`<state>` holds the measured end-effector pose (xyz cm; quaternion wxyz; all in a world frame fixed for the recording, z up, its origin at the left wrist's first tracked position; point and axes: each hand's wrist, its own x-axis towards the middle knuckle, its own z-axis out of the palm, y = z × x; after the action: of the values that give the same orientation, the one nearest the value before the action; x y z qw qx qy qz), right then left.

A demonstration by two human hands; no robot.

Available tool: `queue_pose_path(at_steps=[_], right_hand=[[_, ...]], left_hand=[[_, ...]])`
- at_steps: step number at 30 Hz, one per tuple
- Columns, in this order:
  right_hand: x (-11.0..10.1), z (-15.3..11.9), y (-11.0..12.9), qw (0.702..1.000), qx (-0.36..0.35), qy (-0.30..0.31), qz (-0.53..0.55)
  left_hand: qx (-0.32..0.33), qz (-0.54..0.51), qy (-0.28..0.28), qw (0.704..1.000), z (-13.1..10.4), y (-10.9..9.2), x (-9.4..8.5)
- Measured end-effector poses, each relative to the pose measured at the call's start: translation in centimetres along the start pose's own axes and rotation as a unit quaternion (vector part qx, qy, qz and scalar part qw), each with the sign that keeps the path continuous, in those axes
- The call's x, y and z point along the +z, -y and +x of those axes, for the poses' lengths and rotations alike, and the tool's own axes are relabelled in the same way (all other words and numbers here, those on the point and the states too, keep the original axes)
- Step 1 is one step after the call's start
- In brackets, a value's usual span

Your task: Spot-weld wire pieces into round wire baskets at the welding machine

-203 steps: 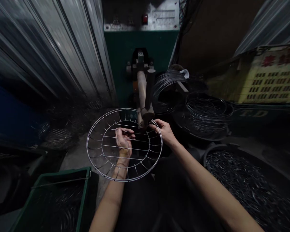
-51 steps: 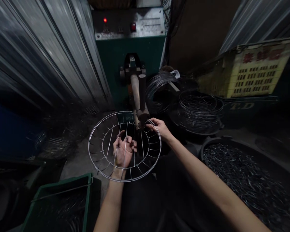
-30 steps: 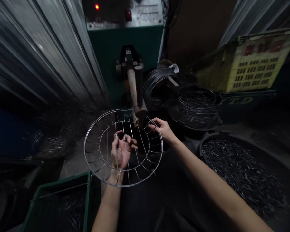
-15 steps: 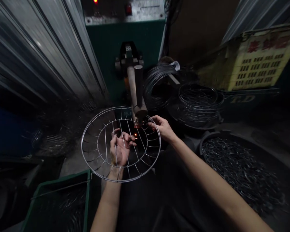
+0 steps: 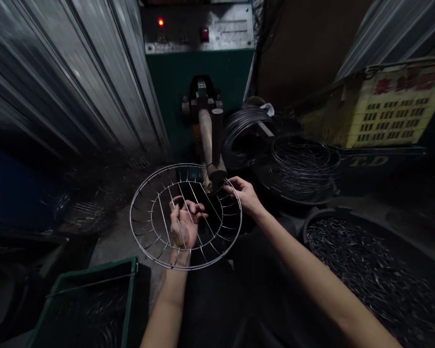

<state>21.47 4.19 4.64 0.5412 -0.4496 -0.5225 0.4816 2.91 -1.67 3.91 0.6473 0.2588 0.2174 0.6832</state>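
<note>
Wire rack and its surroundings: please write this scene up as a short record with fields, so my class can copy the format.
Object: round wire rack, two rings, parallel cross wires
Left hand: palm up, fingers curled, seen through the rack; contact unclear
Right hand: fingers at the rack's far right rim; exact grip hidden
Machine: green, arm reaching to the rack
Indicator light: lit red
Right side: wire coils, yellow crate, dark tub of small metal pieces
Lower left: green crate
Lighting: dim
</note>
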Motion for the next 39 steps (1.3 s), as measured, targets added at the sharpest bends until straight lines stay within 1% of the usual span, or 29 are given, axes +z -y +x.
queue_pose_path(at_steps=[3, 5, 7, 9, 11, 13, 15, 18, 21, 23, 31, 34, 37, 39], right_hand=[[0.1, 0.1, -0.1, 1.000, 0.009, -0.001, 0.017], [-0.1, -0.1, -0.2, 1.000, 0.015, -0.003, 0.025], [-0.7, -0.7, -0.4, 1.000, 0.020, -0.003, 0.016], [-1.3, -1.5, -0.6, 1.000, 0.025, 0.000, 0.003], [-1.8, -2.4, -0.8, 1.000, 0.029, 0.003, -0.004], [-1.8, -2.9, -0.7, 1.000, 0.027, 0.000, -0.010], [-1.6, -3.0, -0.3, 1.000, 0.021, -0.009, -0.020], [-1.0, -2.4, 0.4, 0.999, 0.023, -0.015, -0.024], [-0.5, -1.4, 0.8, 0.999, 0.026, -0.009, -0.021], [-0.4, -1.0, 0.8, 1.000, 0.024, 0.000, -0.020], [0.0, -0.1, 0.5, 1.000, 0.020, 0.009, -0.008], [0.1, 0.3, 0.3, 1.000, 0.021, 0.016, 0.007], [-0.2, 0.2, -0.1, 0.999, 0.021, 0.027, 0.021], [-0.8, -0.4, -0.2, 1.000, 0.015, 0.021, -0.001]], left_hand=[[0.001, -0.002, 0.010, 1.000, -0.2, 0.0, -0.1], [-0.007, -0.006, 0.005, 1.000, -0.3, -0.3, -0.1], [-0.043, -0.015, -0.010, 0.999, -0.3, -0.8, -0.2], [-0.104, -0.016, -0.017, 0.994, 0.0, -1.5, -0.2], [-0.160, -0.005, -0.006, 0.987, 0.4, -2.2, -0.2], [-0.180, 0.012, 0.008, 0.984, 0.8, -2.5, -0.1], [-0.162, 0.026, 0.012, 0.986, 1.0, -2.3, 0.1], [-0.109, 0.033, 0.006, 0.993, 0.9, -1.5, 0.3], [-0.064, 0.033, 0.004, 0.997, 0.6, -0.7, 0.4], [-0.050, 0.032, 0.003, 0.998, 0.6, -0.5, 0.4], [-0.034, 0.034, -0.002, 0.999, 1.0, -0.7, 0.3], [-0.039, 0.028, -0.008, 0.999, 1.0, -0.4, 0.2], [-0.047, 0.008, -0.024, 0.999, 0.9, -0.3, 0.0], [-0.061, 0.000, -0.030, 0.998, 0.9, -0.3, -0.1]])
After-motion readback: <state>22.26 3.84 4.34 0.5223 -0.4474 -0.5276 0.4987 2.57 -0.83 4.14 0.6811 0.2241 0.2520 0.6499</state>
